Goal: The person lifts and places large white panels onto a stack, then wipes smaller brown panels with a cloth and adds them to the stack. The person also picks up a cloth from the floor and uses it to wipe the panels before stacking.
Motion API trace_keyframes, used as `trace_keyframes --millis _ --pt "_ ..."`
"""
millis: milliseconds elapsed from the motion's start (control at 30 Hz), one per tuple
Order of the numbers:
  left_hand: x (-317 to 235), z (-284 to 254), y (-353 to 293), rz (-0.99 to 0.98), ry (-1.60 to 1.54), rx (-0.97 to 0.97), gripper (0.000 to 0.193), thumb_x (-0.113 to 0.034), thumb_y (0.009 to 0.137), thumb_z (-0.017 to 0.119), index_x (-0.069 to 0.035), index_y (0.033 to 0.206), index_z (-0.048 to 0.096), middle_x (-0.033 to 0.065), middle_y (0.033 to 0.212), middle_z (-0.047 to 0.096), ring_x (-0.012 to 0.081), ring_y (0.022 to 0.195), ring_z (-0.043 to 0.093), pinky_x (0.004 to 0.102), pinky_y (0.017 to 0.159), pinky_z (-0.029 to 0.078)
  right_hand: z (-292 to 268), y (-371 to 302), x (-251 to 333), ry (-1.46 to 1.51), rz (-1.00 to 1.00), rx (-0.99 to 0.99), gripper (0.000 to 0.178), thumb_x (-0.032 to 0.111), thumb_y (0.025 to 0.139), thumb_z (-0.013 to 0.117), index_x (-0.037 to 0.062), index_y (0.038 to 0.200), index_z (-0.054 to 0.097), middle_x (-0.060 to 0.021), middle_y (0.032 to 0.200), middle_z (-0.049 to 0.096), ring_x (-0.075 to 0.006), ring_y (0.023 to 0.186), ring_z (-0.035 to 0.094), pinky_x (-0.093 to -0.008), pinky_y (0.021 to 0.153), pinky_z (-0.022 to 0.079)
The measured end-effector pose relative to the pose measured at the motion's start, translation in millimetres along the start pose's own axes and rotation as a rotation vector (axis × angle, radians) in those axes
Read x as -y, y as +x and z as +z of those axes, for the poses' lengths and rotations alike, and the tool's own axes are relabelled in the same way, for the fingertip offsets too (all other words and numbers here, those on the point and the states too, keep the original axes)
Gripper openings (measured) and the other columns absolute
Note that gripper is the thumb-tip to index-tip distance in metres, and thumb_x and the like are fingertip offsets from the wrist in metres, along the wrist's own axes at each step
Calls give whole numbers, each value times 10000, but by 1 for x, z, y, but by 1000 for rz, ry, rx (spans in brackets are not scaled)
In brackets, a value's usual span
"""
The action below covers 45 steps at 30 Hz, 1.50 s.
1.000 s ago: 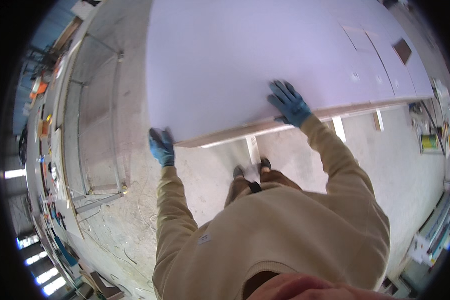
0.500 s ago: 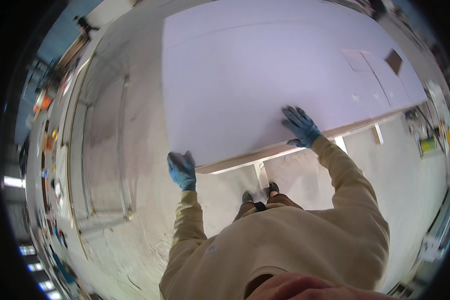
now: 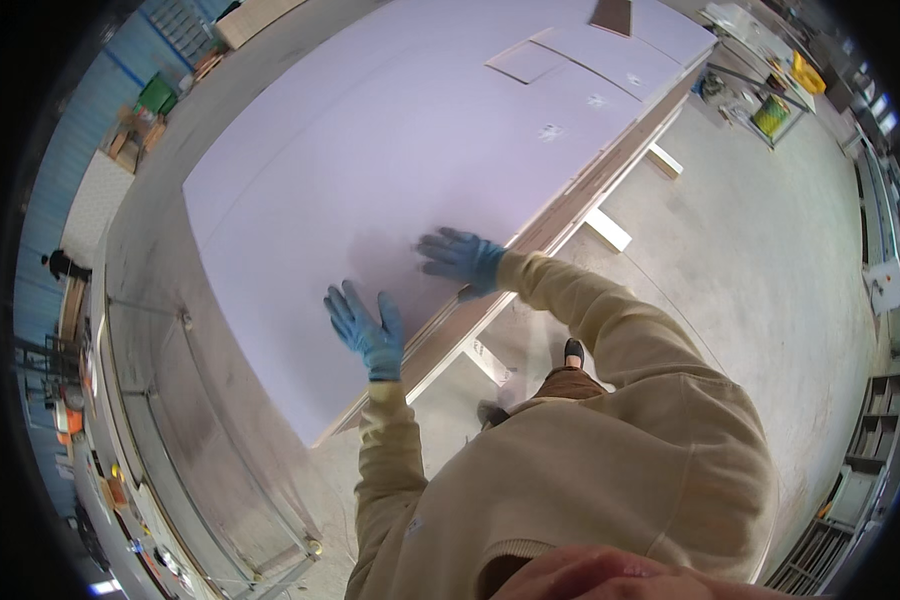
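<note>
Left hand (image 3: 370,330) now farther in over panel (image 3: 300,250)

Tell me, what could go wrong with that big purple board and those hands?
The white straight bar sticks out below the big flat pale-purple board, near the person's dark shoes, so a leg might bump it.

The blue-gloved left hand and blue-gloved right hand are flat, not wrapped around the board's edge, so they might slip on the smooth-looking top.

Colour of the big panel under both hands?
The panel looks pale lavender; head view, the only one, shows it.
</note>
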<state>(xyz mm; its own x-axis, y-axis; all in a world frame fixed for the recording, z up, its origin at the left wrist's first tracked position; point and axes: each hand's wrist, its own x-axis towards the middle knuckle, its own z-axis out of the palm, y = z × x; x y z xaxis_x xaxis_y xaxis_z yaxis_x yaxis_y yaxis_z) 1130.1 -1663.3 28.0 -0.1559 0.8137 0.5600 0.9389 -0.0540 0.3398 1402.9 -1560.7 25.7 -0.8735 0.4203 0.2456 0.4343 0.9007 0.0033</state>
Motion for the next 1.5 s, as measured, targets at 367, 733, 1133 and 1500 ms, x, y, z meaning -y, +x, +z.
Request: trace_keyframes --millis 367,733,1133,1500 --pt "-80 115 13 152 277 276 860 -554 979 597 -91 1633 284 202 1690 299 434 1562 249 641 1235 183 -29 -296 -54 198 622 -342 778 433 822 771 32 1444 534 -240 1614 409 -421 1519 357 -571 1226 301" --pt "-142 135 61 39 255 470 768 -510 954 632 -65 1545 428 192 1597 428 413 1490 365 594 1148 320 5 -512 -79 233 1203 -270 675 424 871 745 58 1409 565 -214 1571 477 -413 1461 430 -550 1189 335" --pt "-535 375 157 684 -212 428 970 -534 880 712 -65 1624 302 275 1657 289 471 1542 238 627 1243 170 -25 -509 -297 105 1115 -324 597 386 873 748 49 1344 603 -211 1479 566 -417 1384 511 -549 1135 400" --pt "-563 416 173 755 98 538 835 -502 1008 575 9 1608 300 272 1659 294 458 1549 255 594 1254 189 -67 -559 -474 70 1232 -496 550 376 907 732 65 1346 619 -185 1478 579 -387 1386 518 -511 1152 394"
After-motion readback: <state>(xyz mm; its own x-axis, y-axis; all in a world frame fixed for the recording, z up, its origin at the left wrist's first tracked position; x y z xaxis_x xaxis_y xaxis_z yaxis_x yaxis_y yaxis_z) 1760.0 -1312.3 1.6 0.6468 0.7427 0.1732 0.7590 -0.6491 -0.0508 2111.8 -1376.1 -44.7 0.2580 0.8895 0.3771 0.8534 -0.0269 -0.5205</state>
